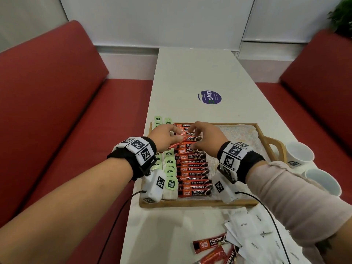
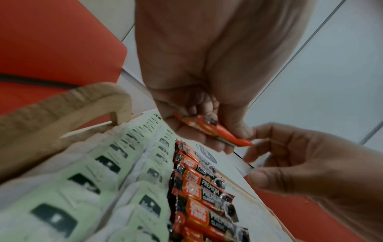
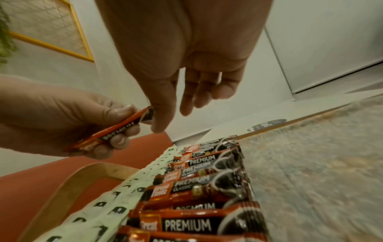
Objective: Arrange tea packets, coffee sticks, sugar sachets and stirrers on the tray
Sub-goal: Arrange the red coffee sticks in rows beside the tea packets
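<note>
Coffee stick (image 2: pixel 211 129) between left fingers (image 2: pixel 238 131)

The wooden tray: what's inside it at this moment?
The tray holds rows of green tea packets along its left side, a column of red coffee sticks beside them, and a bare patterned liner on the right. Wrist gear hides parts.

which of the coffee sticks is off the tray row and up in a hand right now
The coffee stick gripped in the left hand, tilted above the far end of the row of coffee sticks. The others lie flat on the tray or loose on the table.
</note>
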Demonstrator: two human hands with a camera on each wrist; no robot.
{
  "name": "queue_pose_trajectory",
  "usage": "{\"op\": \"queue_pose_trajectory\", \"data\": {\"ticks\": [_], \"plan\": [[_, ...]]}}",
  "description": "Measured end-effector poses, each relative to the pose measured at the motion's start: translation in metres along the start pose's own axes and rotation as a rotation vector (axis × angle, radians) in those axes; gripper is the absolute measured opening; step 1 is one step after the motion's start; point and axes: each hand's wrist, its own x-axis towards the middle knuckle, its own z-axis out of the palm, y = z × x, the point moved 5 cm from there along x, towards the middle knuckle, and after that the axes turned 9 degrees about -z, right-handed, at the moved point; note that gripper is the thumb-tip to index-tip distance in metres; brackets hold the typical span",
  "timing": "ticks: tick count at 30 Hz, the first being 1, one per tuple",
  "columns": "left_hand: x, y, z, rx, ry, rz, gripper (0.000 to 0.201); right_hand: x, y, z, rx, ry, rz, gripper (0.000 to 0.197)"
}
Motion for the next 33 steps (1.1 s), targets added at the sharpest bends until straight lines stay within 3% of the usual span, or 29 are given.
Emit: {"op": "queue_pose_trajectory", "data": {"ticks": [3,6,11,18,24,29,33], "plan": [[-0.004,0.002,0.005,-0.091,-0.089,-0.016,0.017,-0.001,-0.014,0.000,0.016,0.014,-0.113,0.032],[-0.009,0.004,0.007,-0.124,-0.152,-0.029,0.017,-0.002,-0.015,0.000,0.058,-0.007,-0.087,0.015],[-0.014,-0.001,0.008,-0.191,-0.194,-0.117,0.035,-0.005,-0.009,0.000,0.026,-0.052,-0.013,0.014],[-0.020,-0.011,0.001,0.044,-0.160,-0.031,0.020,-0.014,0.005,-0.002,0.044,-0.006,0.095,0.014],[-0.023,-0.005,0.007,0.239,-0.084,-0.001,0.006,-0.022,0.016,0.001,0.074,-0.040,0.171,0.002],[-0.025,0.002,0.019,0.436,-0.071,0.005,0.013,-0.029,0.026,0.006,0.049,-0.098,0.231,0.005],[-0.020,0.007,0.027,0.468,-0.095,-0.007,0.018,-0.030,0.036,0.006,0.001,-0.124,0.272,0.010]]}}
